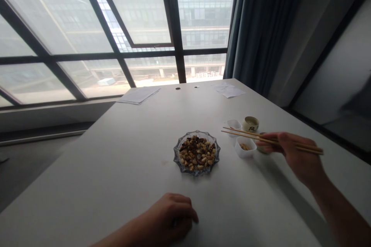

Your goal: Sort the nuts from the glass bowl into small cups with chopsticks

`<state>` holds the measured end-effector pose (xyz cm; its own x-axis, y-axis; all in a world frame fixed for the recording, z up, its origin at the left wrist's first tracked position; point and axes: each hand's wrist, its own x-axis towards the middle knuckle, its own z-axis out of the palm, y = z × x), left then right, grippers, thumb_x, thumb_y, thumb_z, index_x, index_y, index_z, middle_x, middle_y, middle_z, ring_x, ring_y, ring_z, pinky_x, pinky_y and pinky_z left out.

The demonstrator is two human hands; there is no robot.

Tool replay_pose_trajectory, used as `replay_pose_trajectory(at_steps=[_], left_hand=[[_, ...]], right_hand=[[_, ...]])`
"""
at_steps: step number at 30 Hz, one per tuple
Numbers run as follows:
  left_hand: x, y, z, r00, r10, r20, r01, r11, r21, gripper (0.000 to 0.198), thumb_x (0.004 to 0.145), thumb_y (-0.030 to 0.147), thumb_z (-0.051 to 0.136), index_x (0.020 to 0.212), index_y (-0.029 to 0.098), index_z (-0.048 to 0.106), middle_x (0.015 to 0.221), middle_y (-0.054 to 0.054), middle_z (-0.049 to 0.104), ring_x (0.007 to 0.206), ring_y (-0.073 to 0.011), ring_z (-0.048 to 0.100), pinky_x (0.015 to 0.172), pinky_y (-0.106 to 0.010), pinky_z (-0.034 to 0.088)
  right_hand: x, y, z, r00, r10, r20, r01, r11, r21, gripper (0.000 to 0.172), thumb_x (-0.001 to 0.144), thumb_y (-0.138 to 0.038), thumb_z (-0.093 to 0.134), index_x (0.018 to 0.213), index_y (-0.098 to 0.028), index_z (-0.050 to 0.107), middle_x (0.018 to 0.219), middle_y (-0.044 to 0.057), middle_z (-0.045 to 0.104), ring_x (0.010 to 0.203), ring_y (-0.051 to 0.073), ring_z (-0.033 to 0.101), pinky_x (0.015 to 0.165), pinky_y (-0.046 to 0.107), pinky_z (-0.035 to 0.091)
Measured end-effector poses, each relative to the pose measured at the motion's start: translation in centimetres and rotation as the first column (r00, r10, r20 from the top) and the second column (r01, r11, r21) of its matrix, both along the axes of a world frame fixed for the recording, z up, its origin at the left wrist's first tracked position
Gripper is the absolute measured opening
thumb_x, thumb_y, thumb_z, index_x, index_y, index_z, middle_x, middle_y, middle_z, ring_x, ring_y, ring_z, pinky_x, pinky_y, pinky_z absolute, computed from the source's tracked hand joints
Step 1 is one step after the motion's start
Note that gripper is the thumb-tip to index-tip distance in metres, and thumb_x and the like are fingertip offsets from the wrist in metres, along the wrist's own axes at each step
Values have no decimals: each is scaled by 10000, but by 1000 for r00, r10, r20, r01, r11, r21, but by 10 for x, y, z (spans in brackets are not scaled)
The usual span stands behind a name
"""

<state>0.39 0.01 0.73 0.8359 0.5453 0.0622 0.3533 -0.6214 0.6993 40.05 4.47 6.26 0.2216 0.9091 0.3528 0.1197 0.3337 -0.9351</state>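
A pair of wooden chopsticks is gripped in my right hand, their tips pointing left above the small white cups. Under them stands a near white plastic cup with some yellowish pieces inside. Behind it sits another white cup with a little reddish content. Left of these is a scalloped glass bowl full of mixed nuts or seeds. My left hand rests on the table in front of the bowl, fingers curled, with nothing visible in it.
A ceramic cup with a dark character stands behind the white cups; another cup is partly hidden by my right hand. Papers lie at the far left of the white table, with more sheets far right. Windows rise beyond.
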Motion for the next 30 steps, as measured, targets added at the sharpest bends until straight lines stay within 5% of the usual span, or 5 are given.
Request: replay_pose_trajectory(at_steps=[6,12,30], left_hand=[[-1,1,-1,1000,2,1,-2,1000,2,221,966,182,581,1107,233,743,924,-78,727,822,-185,697,781,-240,518],[-1,0,-2,1000,0,4,0,1000,1,251,944,144,583,1115,237,742,943,-72,730,835,-181,696,796,-238,513],[2,0,2,1000,-3,20,3,1000,6,229,953,164,566,1082,217,748,912,-77,731,805,-182,692,767,-238,517]], right_hand=[[-51,1,-22,967,221,123,-224,975,6,314,992,-502,673,984,-227,823,929,93,831,824,273,822,670,360,704],[-71,9,-40,921,270,280,-305,948,90,235,1038,-385,625,1047,-226,798,982,75,805,821,221,771,696,348,667],[-83,-1,-30,807,211,551,-391,891,232,166,1056,-171,562,1013,-218,716,999,75,752,925,207,726,841,319,566]])
